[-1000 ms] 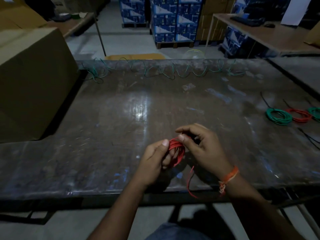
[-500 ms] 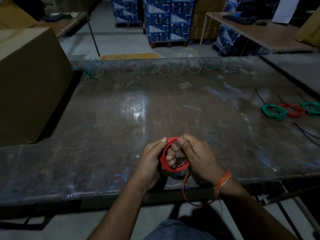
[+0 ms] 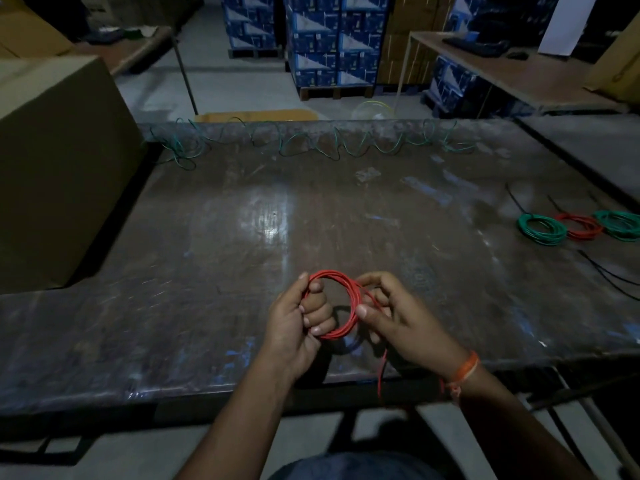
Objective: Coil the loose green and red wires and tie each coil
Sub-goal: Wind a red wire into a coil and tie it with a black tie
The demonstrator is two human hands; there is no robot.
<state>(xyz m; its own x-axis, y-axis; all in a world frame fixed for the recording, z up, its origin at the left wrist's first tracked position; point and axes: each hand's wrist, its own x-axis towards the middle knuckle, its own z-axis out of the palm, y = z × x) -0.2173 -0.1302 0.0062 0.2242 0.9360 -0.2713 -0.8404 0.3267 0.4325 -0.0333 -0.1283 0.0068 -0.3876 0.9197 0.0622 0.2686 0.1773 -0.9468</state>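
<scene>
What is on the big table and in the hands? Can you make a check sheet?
Surface: worn dark table, scuffed, with blue marks.
Job's things: red coil held over the near edge, its loose end hanging down; loose green wire along the far edge; three finished coils, green, red, green, at right.
Clutter: black ties near those coils.
Hands: left hand grips the coil's left side; right hand pinches its right side.
Cables: nothing seen besides the wires.
Surroundings: cardboard box at left, stacked blue cartons behind, side tables.
</scene>
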